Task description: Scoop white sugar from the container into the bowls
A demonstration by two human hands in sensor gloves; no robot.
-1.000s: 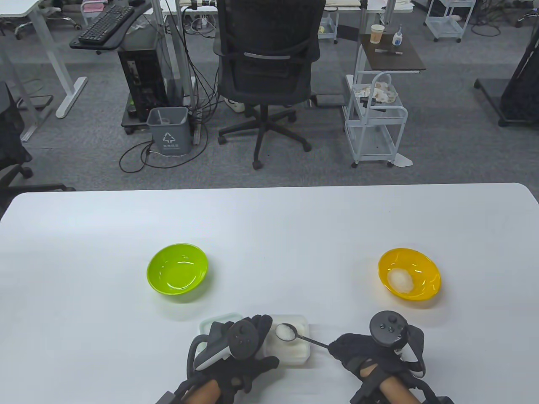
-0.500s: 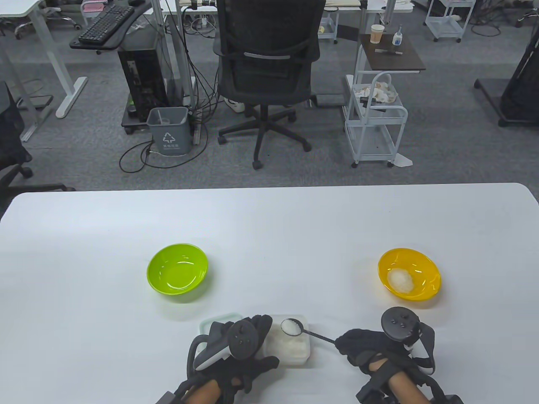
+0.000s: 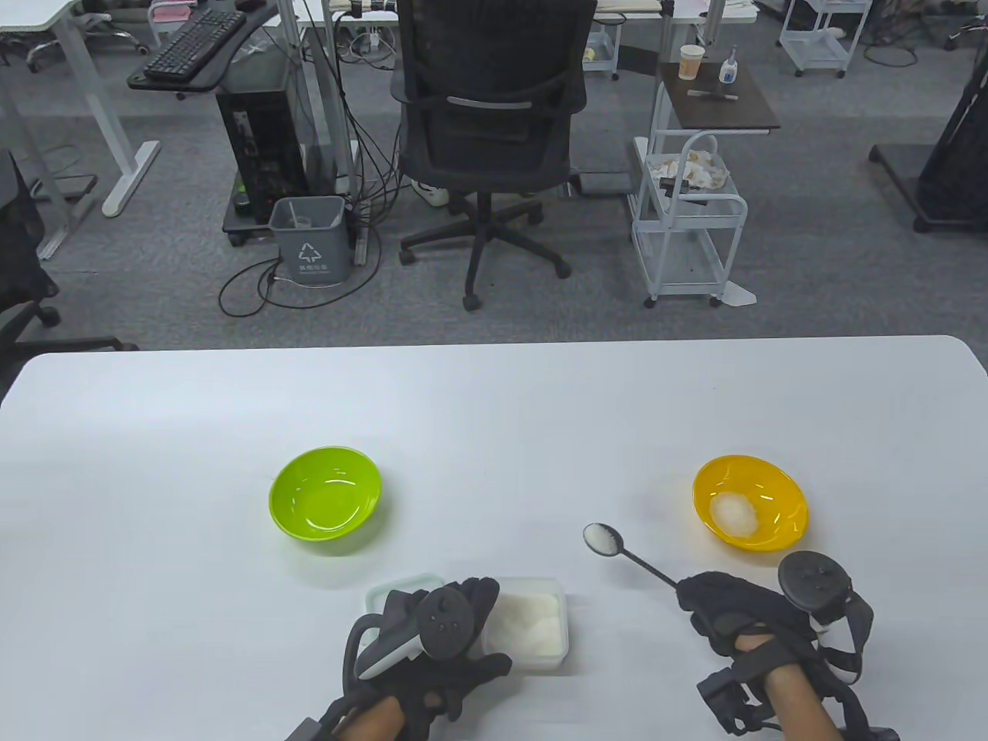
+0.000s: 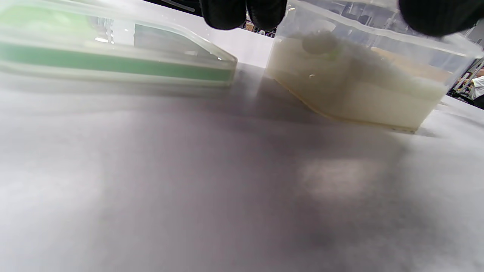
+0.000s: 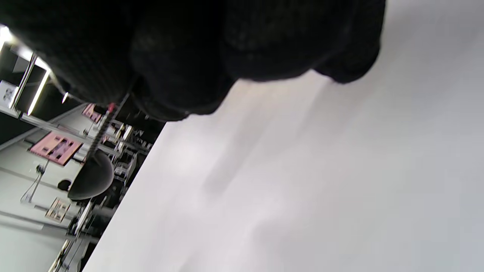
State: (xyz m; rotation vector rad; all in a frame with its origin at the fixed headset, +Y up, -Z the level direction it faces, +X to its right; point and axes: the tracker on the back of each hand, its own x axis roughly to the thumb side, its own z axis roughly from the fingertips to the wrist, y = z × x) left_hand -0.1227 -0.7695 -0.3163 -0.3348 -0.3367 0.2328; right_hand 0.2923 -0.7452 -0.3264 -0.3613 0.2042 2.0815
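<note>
A clear container of white sugar sits near the table's front edge, also close up in the left wrist view. My left hand holds the container's left side. My right hand grips the handle of a black spoon heaped with sugar, held above the table between the container and the orange bowl. The orange bowl has a mound of sugar in it. The green bowl on the left holds no sugar. The spoon's underside shows in the right wrist view.
The container's lid with a green seal lies just left of the container, also in the left wrist view. An office chair and a white cart stand beyond the table's far edge.
My right hand lifted the loaded spoon out of the container and carried it right and away, towards the orange bowl. The left hand has stayed on the container.
</note>
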